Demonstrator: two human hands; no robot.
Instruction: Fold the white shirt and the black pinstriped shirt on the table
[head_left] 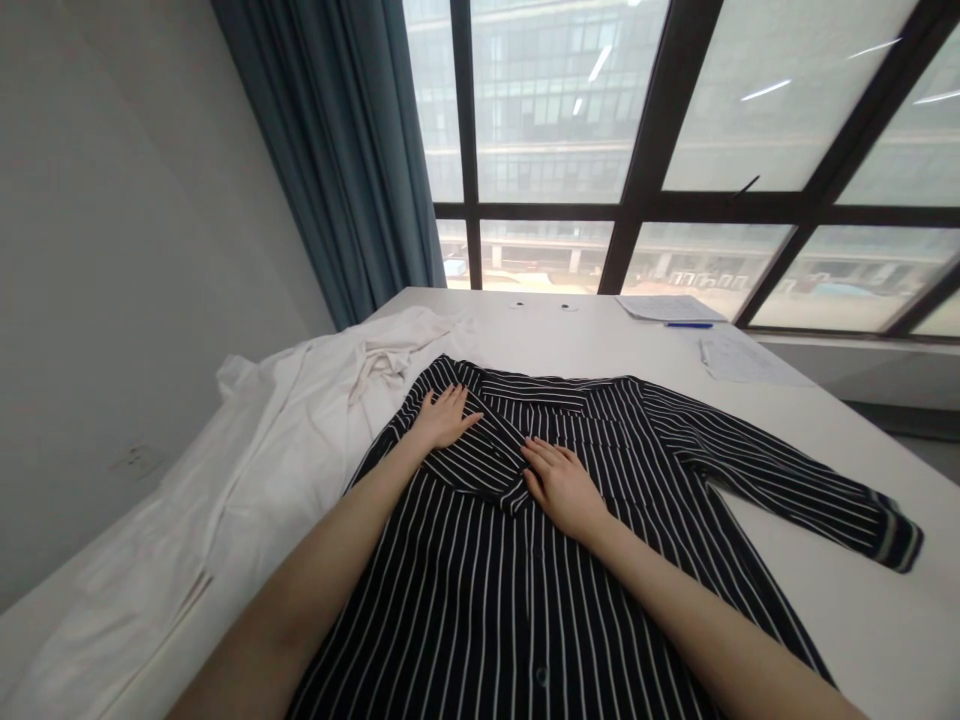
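A black shirt with white stripes (480, 590) lies spread on the white table, its buttoned front facing up. One sleeve is folded inward across the chest, with its cuff near the middle. The other sleeve (780, 480) stretches out to the right. My left hand (446, 415) lies with fingers spread on the folded sleeve near the shoulder. Beside the folded cuff, my right hand (562, 485) rests on the shirt, fingers extended and touching the cuff's edge. Neither hand grips the fabric visibly.
White crumpled cloth (277, 440) covers the left side of the table (885, 640). Papers (667, 308), a blue pen (688, 325), a white pen-like item (703, 352) and another sheet (750, 362) lie at the back right. Windows and a blue curtain (345, 130) stand behind.
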